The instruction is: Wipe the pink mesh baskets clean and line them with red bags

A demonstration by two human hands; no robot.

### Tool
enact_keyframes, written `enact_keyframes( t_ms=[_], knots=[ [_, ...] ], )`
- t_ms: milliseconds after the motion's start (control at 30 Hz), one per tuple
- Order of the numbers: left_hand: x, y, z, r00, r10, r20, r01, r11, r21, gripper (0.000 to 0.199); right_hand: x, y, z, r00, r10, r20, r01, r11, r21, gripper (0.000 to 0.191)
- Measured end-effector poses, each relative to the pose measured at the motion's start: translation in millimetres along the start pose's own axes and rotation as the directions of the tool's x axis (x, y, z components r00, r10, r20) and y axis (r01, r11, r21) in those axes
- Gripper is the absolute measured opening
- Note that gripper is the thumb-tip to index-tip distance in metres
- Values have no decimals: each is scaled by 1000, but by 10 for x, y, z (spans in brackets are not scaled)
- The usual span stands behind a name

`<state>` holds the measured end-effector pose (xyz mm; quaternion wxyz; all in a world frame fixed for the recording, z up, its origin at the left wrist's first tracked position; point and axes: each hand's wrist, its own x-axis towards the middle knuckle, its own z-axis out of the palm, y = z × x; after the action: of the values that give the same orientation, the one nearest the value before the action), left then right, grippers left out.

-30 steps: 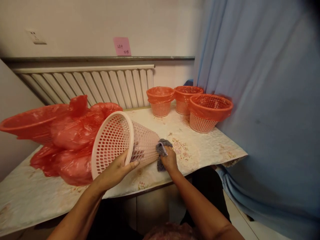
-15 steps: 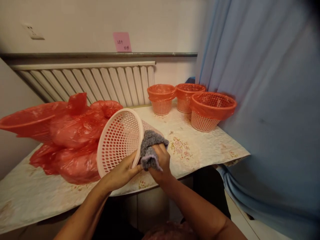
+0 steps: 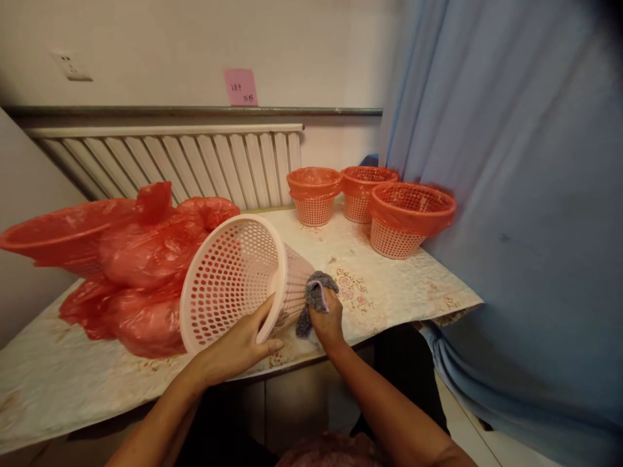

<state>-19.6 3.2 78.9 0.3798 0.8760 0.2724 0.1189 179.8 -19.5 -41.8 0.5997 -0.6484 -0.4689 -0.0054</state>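
Note:
A pale pink perforated plastic wastebasket (image 3: 281,256) lies tilted on its side on the table, its wide mouth turned toward the left. My left hand (image 3: 238,347) grips its rim at the lower near side, fingers inside and thumb outside. In my right hand (image 3: 328,318) is a bunched grey cloth (image 3: 317,295) with a light purple edge. That cloth rests against the outer wall close to the basket's narrow base, and my fingers are closed round it.
Red plastic bags (image 3: 141,259) with red-lined baskets are heaped at the left. Three baskets with red liners (image 3: 396,240) stand at the back right. The flowered tablecloth (image 3: 413,292) covers the table. A radiator (image 3: 195,162) is behind, and a blue curtain (image 3: 525,227) hangs at the right.
My right hand and the cloth have slid along the outer wall from near the rim to near the base. The basket has turned slightly, its rim shifting in my left hand.

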Motion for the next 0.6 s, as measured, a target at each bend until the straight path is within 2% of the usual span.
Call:
enact_keyframes(
  t_ms=[133, 233, 300, 400, 467, 600],
  knots=[
    [51, 59, -9, 997, 72, -31, -72, 997, -24, 71, -162, -514, -123, 991, -120, 57, 105, 970, 218, 15],
    [50, 68, -19, 997, 74, 10, -74, 997, -13, 69, -102, -864, -236, 971, -233, 62, 200, 923, 329, 20],
    [36, 61, -21, 999, 49, 21, -49, 999, 8, 64, 4, -970, -260, 951, -294, 96, 245, 906, 346, 25],
    [4, 25, -23, 999, 44, -13, -44, 998, 38, 60, 186, -873, -183, 947, -291, 139, 250, 935, 250, 19],
    [-21, -15, -26, 998, 39, -39, -37, 998, 51, 62, 275, -658, -85, 967, -221, 128, 202, 969, 143, 13],
    [-54, -96, -38, 998, 15, -67, -14, 1000, 19, 67, 290, -126, 69, 993, -96, 75, 95, 995, 11, 17]
  ],
)
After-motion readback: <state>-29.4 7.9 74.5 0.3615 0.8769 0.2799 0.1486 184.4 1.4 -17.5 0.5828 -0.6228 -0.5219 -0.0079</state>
